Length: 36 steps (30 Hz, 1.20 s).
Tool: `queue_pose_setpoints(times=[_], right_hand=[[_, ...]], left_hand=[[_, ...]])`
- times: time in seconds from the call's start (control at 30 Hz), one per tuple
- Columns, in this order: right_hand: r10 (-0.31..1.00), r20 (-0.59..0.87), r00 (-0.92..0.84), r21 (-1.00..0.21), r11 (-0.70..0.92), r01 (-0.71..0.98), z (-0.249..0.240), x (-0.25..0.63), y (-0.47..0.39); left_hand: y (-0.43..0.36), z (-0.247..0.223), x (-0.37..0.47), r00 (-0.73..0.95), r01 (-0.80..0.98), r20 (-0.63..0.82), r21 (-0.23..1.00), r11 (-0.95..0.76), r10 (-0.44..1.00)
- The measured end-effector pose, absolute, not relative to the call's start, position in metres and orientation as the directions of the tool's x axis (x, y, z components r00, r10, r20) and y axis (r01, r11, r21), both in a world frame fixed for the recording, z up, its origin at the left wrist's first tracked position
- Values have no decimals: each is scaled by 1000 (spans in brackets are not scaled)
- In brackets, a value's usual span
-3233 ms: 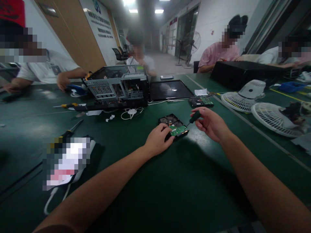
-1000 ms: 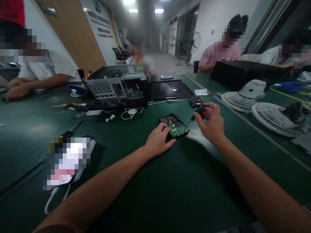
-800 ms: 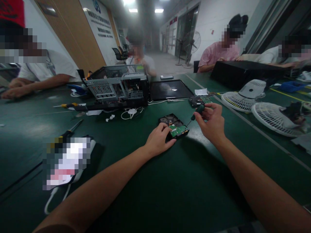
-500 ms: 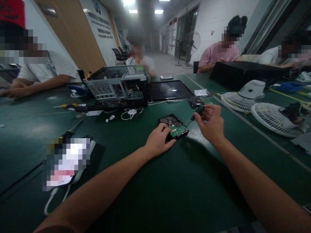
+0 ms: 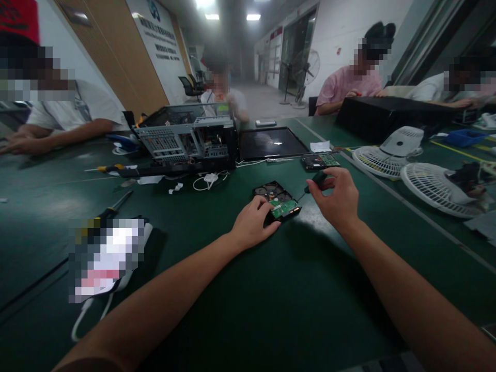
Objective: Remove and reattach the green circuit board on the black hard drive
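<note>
A hard drive (image 5: 284,207) with a green circuit board facing up is tilted on the green table, near the middle of the view. My left hand (image 5: 251,222) grips its near left side, thumb at the front edge and fingers over the top. My right hand (image 5: 339,199) is closed round the dark green handle of a screwdriver (image 5: 316,181). The thin shaft slants down to the left, its tip at the drive's right edge; whether it touches a screw is too small to tell. A second hard drive (image 5: 320,161) lies just beyond my right hand.
An opened computer case (image 5: 186,139) stands at the back left, beside a black panel (image 5: 271,143). White fan parts (image 5: 437,191) lie at right, near a black box (image 5: 387,116). A blurred-out phone (image 5: 110,258) and a yellow-black screwdriver (image 5: 112,209) are at left. Several people sit around the table.
My right hand and the screwdriver handle have shifted very slightly, with the fingers rolled a little round the handle. My left hand and the hard drive stay in place.
</note>
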State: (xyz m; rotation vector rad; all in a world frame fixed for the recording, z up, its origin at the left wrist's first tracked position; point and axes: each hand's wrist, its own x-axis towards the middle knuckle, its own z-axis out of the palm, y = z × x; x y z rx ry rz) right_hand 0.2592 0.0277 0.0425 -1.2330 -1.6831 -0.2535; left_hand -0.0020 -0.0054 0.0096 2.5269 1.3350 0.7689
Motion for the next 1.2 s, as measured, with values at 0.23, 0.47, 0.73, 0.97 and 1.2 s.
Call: queue_pose_setpoints(times=[0.23,0.47,0.73,0.97,1.2], right_hand=[[554,830,-60,-258,477,840,50,255,23],[577,809,-112,-260,522,812,51,256,23],[590,800,-111,-225,466,856,56,259,23],[584,808,-73,-282,493,823,56,255,20],[576,809,-117,-271,542,795,56,251,20]], left_hand=[[-5,7,-2,458,718,377,376,-585,805],[-5,7,-2,462,714,367,385,-584,807],[-5,8,-3,462,711,370,388,-586,806],[-4,7,-2,464,708,383,381,-595,798],[-3,3,-2,459,713,398,369,-596,794]])
